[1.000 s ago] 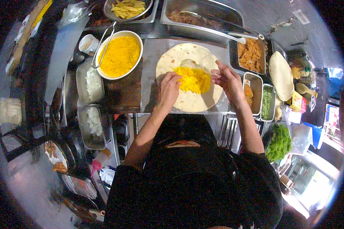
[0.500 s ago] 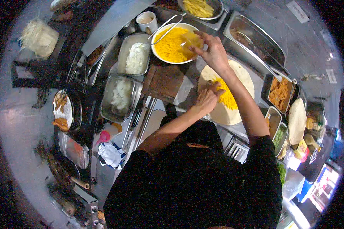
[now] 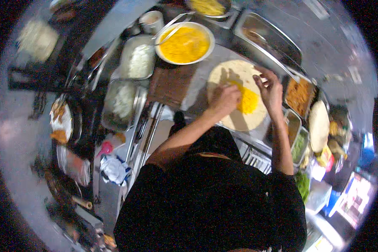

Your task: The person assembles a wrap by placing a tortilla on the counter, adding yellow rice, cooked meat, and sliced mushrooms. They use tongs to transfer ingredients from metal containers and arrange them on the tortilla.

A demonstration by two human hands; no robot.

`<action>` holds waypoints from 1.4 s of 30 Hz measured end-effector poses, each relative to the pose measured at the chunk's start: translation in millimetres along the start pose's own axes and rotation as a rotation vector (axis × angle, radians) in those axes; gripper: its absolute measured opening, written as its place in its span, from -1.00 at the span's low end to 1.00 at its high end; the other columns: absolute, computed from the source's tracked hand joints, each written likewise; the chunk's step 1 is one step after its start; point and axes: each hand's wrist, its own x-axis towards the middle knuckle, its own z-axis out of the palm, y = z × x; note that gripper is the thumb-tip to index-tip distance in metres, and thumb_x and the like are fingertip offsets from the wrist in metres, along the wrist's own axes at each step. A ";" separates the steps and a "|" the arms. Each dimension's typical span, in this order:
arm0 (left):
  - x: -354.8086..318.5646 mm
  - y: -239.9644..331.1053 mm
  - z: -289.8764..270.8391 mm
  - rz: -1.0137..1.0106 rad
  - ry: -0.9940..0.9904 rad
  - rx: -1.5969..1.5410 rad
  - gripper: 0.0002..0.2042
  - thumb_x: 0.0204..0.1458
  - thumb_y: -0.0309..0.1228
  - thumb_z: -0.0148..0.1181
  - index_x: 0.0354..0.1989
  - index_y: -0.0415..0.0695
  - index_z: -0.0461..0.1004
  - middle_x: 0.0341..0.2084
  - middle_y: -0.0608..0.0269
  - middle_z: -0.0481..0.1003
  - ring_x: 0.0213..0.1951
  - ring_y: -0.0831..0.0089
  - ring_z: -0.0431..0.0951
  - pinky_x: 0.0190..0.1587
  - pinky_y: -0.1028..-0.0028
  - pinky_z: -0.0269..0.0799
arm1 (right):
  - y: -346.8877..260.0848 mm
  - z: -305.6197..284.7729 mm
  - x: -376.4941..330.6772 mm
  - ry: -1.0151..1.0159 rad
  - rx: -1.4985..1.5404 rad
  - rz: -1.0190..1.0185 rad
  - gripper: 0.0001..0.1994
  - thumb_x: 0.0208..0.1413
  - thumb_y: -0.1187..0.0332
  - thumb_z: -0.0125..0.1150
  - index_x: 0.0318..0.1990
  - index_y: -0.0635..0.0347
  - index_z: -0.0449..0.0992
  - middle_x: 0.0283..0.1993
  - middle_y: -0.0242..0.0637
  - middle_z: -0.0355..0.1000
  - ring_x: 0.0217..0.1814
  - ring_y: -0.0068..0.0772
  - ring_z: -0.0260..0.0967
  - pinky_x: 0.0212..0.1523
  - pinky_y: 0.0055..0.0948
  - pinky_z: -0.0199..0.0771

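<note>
A large round tortilla [image 3: 222, 71] lies flat on the counter in front of me, with a mound of yellow rice [image 3: 250, 103] on its middle. My left hand [image 3: 227, 101] is over the left part of the tortilla, its fingers curled together at the edge of the rice. What those fingertips hold, if anything, is hidden and blurred. Over the tortilla's right edge is my right hand [image 3: 271, 90], thumb and fingers bent but apart, with nothing visible between them. Beyond, to the left, stands a white bowl [image 3: 213, 45] of yellow rice with metal tongs [image 3: 172, 32] across its rim.
Metal pans surround the tortilla: one of orange filling [image 3: 299, 95] at right, a long one [image 3: 269, 38] behind. Pans of white chopped food [image 3: 139, 61] stand left, beside a brown board [image 3: 171, 84]. Fries [image 3: 208, 6] are at the back; another flatbread [image 3: 319, 128] lies far right.
My right hand has come back from the rice bowl to the tortilla's right edge; the clear scoop it held is gone from it. My left hand's fingers have curled in. The view has shifted slightly.
</note>
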 end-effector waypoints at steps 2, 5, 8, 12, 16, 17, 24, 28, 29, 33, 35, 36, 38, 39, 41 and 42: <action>11.5 22.0 -28.1 -0.014 0.057 0.098 -0.96 -0.18 -0.45 0.12 -0.60 -0.08 0.48 -0.54 0.12 0.45 -0.34 0.12 0.49 -0.10 0.17 0.34 | 37.6 -8.7 -27.7 0.006 0.045 0.189 -0.76 0.10 0.36 0.26 -0.06 0.11 0.58 -0.22 -0.22 0.56 -0.36 -0.52 0.44 -0.32 -0.50 0.44; 10.0 23.7 -31.1 -0.024 0.069 0.016 -0.95 -0.16 -0.46 0.20 -0.57 -0.13 0.49 -0.52 0.11 0.46 -0.32 0.10 0.48 -0.13 0.17 0.35 | 76.3 -1.2 -64.8 0.007 -0.013 0.207 -0.83 0.10 0.35 0.25 -0.17 0.16 0.60 -0.34 -0.16 0.56 -0.41 -0.42 0.51 -0.38 -0.42 0.47; 8.2 24.6 -25.1 -0.034 -0.019 0.048 -0.84 -0.07 -0.57 0.10 -0.31 -0.22 0.57 -0.37 0.06 0.53 -0.22 0.06 0.50 -0.08 0.18 0.37 | 79.6 13.5 -95.3 -0.039 -0.123 0.127 -0.84 0.07 0.31 0.26 -0.33 0.21 0.58 -0.36 -0.12 0.54 -0.41 -0.23 0.54 -0.40 -0.33 0.50; 4.8 35.8 -26.5 -0.064 -0.020 0.028 -0.62 -0.11 -0.72 -0.06 -0.13 -0.18 0.56 -0.19 0.02 0.55 -0.09 0.10 0.54 0.05 0.24 0.42 | 68.1 30.6 -123.3 -0.063 -0.176 -0.013 -0.70 -0.05 0.49 0.20 -0.10 0.13 0.52 -0.13 -0.14 0.43 -0.08 -0.07 0.41 -0.11 -0.20 0.46; -1.0 35.9 -28.0 -0.122 -0.003 0.067 -0.72 -0.04 -0.69 0.08 -0.15 -0.16 0.55 -0.29 0.06 0.54 -0.18 0.13 0.55 -0.09 0.28 0.46 | 59.4 -11.3 -138.4 -0.019 -0.101 0.092 -0.67 -0.06 0.50 0.21 -0.06 0.11 0.51 -0.18 -0.18 0.45 -0.12 -0.13 0.45 -0.16 -0.22 0.49; -0.9 27.9 -26.7 -0.070 -0.042 0.103 -0.73 -0.03 -0.69 0.07 -0.17 -0.16 0.56 -0.29 0.07 0.54 -0.19 0.13 0.55 -0.10 0.30 0.47 | 68.8 -30.5 -142.3 0.051 -0.163 0.166 -0.68 -0.06 0.49 0.22 -0.07 0.10 0.53 -0.23 -0.18 0.47 -0.19 -0.12 0.48 -0.20 -0.22 0.50; 7.3 38.9 -20.0 -0.051 0.021 0.046 -0.75 0.04 -0.70 0.02 -0.16 -0.19 0.55 -0.24 0.06 0.54 -0.12 0.18 0.56 -0.06 0.35 0.49 | 173.0 -141.6 -202.6 0.175 -0.539 0.768 -0.80 0.10 0.33 0.12 -0.13 0.03 0.59 -0.34 -0.02 0.52 -0.29 -0.01 0.52 -0.26 -0.13 0.50; 6.0 44.5 -27.4 -0.108 -0.002 0.121 -0.78 0.05 -0.64 0.08 -0.15 -0.20 0.54 -0.28 0.06 0.53 -0.25 0.20 0.56 -0.20 0.33 0.49 | 188.2 -171.8 -239.2 0.321 -0.581 0.871 -0.79 0.15 0.31 0.07 -0.12 0.06 0.58 -0.36 0.03 0.51 -0.31 0.02 0.51 -0.28 -0.13 0.47; 6.0 44.5 -25.9 -0.134 -0.022 0.131 -0.80 0.02 -0.63 0.12 -0.17 -0.19 0.54 -0.32 0.08 0.52 -0.31 0.19 0.54 -0.26 0.31 0.46 | 193.1 -174.0 -248.3 0.384 -0.584 0.875 -0.78 0.16 0.30 0.06 -0.12 0.07 0.58 -0.35 0.03 0.51 -0.30 0.03 0.50 -0.26 -0.13 0.45; 11.7 35.9 -19.9 0.110 -0.068 0.191 -0.80 0.01 -0.65 0.12 -0.20 -0.16 0.54 -0.26 0.06 0.54 -0.22 0.14 0.55 -0.16 0.31 0.49 | 181.3 -177.5 -258.2 0.417 -0.508 0.926 -0.78 0.14 0.36 0.09 -0.09 0.10 0.57 -0.30 -0.05 0.54 -0.25 -0.05 0.52 -0.21 -0.19 0.45; 9.4 29.1 -19.1 0.067 -0.102 0.084 -0.79 0.00 -0.64 0.12 -0.19 -0.16 0.55 -0.23 0.06 0.55 -0.17 0.13 0.55 -0.09 0.31 0.48 | 182.0 -170.2 -253.0 0.404 -0.452 0.872 -0.77 0.11 0.40 0.11 -0.08 0.10 0.56 -0.27 -0.08 0.56 -0.24 -0.11 0.53 -0.20 -0.23 0.47; 5.5 27.1 -18.3 0.040 -0.100 0.036 -0.79 0.00 -0.64 0.12 -0.19 -0.17 0.55 -0.23 0.06 0.55 -0.15 0.14 0.55 -0.07 0.31 0.48 | 178.9 -167.4 -248.5 0.390 -0.459 0.856 -0.76 0.11 0.42 0.12 -0.07 0.10 0.56 -0.26 -0.10 0.56 -0.23 -0.14 0.54 -0.19 -0.26 0.48; 2.3 26.2 -16.8 -0.041 -0.064 -0.009 -0.80 0.01 -0.63 0.11 -0.18 -0.20 0.55 -0.22 0.06 0.56 -0.11 0.17 0.55 -0.03 0.31 0.48 | 173.8 -156.6 -228.4 0.338 -0.434 0.775 -0.74 0.09 0.45 0.13 -0.05 0.11 0.55 -0.23 -0.12 0.57 -0.21 -0.20 0.55 -0.17 -0.31 0.50; -3.9 20.4 -13.9 -0.076 -0.052 -0.006 -0.80 0.01 -0.60 0.13 -0.18 -0.21 0.55 -0.26 0.06 0.58 -0.11 0.21 0.56 -0.07 0.34 0.50 | 169.4 -150.6 -218.4 0.297 -0.415 0.726 -0.67 0.02 0.48 0.07 -0.03 0.01 0.54 -0.21 -0.16 0.56 -0.19 -0.08 0.53 -0.15 -0.18 0.50; -0.7 24.9 -14.9 -0.018 -0.168 0.133 -0.81 0.00 -0.44 0.18 -0.20 -0.07 0.59 -0.08 0.21 0.53 0.01 0.25 0.46 0.08 0.19 0.26 | 149.5 -137.9 -202.0 0.261 -0.092 0.773 -0.62 0.02 0.45 0.18 0.06 0.01 0.51 -0.12 -0.22 0.57 -0.12 -0.25 0.55 -0.11 -0.32 0.51; 2.2 31.0 -12.3 0.028 -0.195 0.235 -0.81 -0.04 -0.34 0.21 -0.22 0.04 0.62 0.03 0.34 0.50 0.15 0.28 0.36 0.27 0.05 0.00 | 124.2 -134.2 -183.3 0.179 -0.138 0.850 -0.64 0.07 0.42 0.19 0.07 0.08 0.49 -0.10 -0.20 0.56 -0.10 -0.29 0.55 -0.11 -0.35 0.51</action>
